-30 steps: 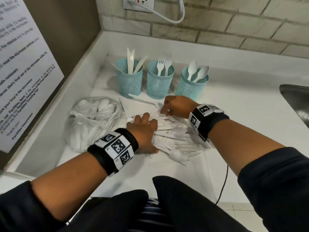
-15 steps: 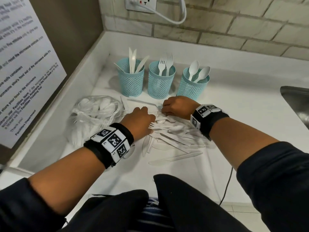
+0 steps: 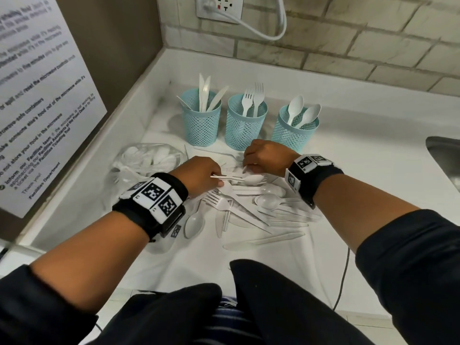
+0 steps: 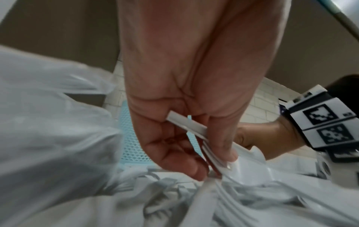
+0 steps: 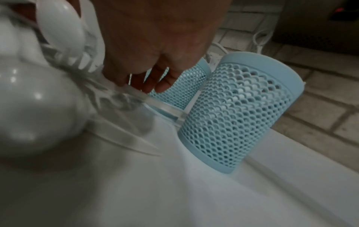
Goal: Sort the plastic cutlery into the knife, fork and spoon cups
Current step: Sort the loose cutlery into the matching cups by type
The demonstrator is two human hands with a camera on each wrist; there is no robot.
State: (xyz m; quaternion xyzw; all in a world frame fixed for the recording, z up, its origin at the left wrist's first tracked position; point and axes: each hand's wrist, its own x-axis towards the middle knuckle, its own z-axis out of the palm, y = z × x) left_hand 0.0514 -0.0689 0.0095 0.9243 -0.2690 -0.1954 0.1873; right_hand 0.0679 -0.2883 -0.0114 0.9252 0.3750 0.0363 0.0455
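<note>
Standing in mesh cups [image 3: 244,125]: knives [image 3: 204,92], forks [image 3: 254,97], spoons [image 3: 302,113].

The left hand [image 4: 186,86] pinches a white handle [image 4: 189,125], but its far end sinks under the thumb into smeared white plastic, so fork or spoon, no telling. Left of that grip, the plastic bag [image 4: 48,115] is pure blur, contents unreadable. Over at the right hand [image 5: 155,38], fingertips [image 5: 165,86] dip behind a streaked clear handle [image 5: 155,102]; whether they grasp it can't be told. From the head view, those fingers curl out of sight under the right hand's knuckles [image 3: 267,153].
</note>
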